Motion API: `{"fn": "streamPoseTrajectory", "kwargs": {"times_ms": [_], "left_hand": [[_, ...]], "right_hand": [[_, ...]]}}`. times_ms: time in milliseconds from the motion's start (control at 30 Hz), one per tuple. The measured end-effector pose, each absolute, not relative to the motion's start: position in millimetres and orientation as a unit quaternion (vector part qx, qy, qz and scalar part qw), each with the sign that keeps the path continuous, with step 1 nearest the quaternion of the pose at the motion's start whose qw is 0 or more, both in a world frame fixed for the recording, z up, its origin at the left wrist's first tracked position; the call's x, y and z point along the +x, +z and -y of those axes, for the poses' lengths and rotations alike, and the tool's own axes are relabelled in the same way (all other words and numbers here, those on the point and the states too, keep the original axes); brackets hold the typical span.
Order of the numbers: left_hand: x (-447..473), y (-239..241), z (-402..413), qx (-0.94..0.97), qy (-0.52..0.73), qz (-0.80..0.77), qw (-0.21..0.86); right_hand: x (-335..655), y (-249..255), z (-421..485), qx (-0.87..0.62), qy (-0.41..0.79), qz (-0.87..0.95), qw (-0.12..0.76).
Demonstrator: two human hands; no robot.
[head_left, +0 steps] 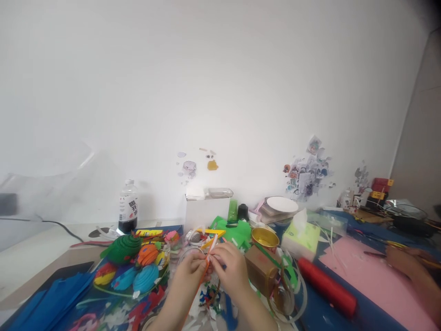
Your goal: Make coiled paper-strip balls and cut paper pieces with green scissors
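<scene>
My left hand (189, 271) and my right hand (230, 265) meet in the lower middle of the head view. Both are closed in a pinch on a thin orange strip (210, 248), which has a white piece along its upper end. The strip runs down past my left wrist; my fingers hide part of it. Beneath my hands lie many paper scraps (206, 317). Coiled paper shapes, among them a green cone (124, 248) and a blue one (146, 277), lie to the left of my left hand. A brown box (259, 271) stands right beside my right hand.
Blue paper sheets (51, 301) lie at left, with a bottle (128, 207) behind. Rightward are a gold tin (265, 237), a tissue box (301, 236), a red roll (327, 287) and pink paper (365, 276). Another person's hand (401, 262) holds a tool at far right.
</scene>
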State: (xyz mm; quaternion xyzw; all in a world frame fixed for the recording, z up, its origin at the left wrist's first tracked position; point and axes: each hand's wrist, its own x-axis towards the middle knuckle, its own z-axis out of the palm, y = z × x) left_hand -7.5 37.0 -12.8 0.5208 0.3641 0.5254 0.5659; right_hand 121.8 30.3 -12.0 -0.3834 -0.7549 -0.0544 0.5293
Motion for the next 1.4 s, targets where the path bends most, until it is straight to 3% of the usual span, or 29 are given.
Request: {"fn": "streamPoseTrajectory", "kwargs": {"times_ms": [133, 367, 700, 1000, 1400], "left_hand": [[-12.2, -12.1, -39.5, 0.531, 0.552, -0.372, 0.525], [-13.2, -15.9, -33.4, 0.662, 0.534, -0.409, 0.330], [-14.7, -33.4, -40.3, 0.768, 0.481, -0.395, 0.150], [-12.6, -20.9, -31.6, 0.763, 0.490, -0.382, 0.177], [-13.4, -12.7, -28.1, 0.721, 0.486, -0.428, 0.247]], "right_hand": [[121.0, -10.4, -30.6, -0.365, -0.023, 0.767, 0.527], [120.4, -9.6, -31.5, -0.382, -0.011, 0.779, 0.498], [119.0, -20.0, -39.5, -0.361, -0.090, 0.795, 0.479], [122.9, -15.2, -35.8, -0.377, -0.045, 0.783, 0.493], [177.6, -13.3, -53.7, -0.572, -0.001, 0.434, 0.696]]}}
